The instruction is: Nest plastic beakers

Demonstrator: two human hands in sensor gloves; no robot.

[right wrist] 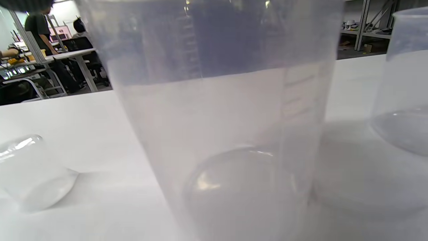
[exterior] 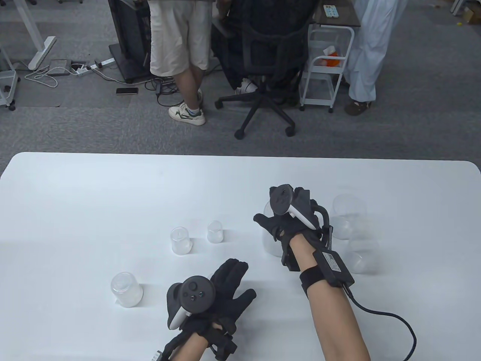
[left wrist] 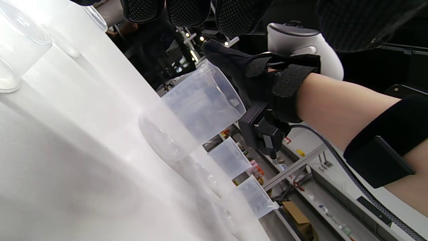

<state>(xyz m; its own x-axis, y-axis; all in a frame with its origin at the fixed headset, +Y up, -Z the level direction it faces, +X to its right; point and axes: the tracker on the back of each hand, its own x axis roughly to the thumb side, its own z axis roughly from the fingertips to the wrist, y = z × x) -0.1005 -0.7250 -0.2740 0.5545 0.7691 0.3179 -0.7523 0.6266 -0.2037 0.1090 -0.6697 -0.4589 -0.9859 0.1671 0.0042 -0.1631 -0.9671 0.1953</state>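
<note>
My right hand (exterior: 281, 225) grips a large clear plastic beaker (exterior: 271, 242) near its rim; the beaker stands upright on the white table (exterior: 94, 195). It fills the right wrist view (right wrist: 227, 117) and shows in the left wrist view (left wrist: 195, 110) with the right hand (left wrist: 257, 75) at its rim. My left hand (exterior: 230, 285) lies open and empty, fingers spread over the table near the front. Left of it stand a medium beaker (exterior: 126, 289), a small beaker (exterior: 180, 240) and a smaller one (exterior: 215, 231).
Two more large clear beakers stand to the right of my right hand, one farther back (exterior: 347, 216) and one nearer (exterior: 362, 257). Beyond the table's far edge are an office chair (exterior: 265, 75), a white cart (exterior: 325, 67) and people standing.
</note>
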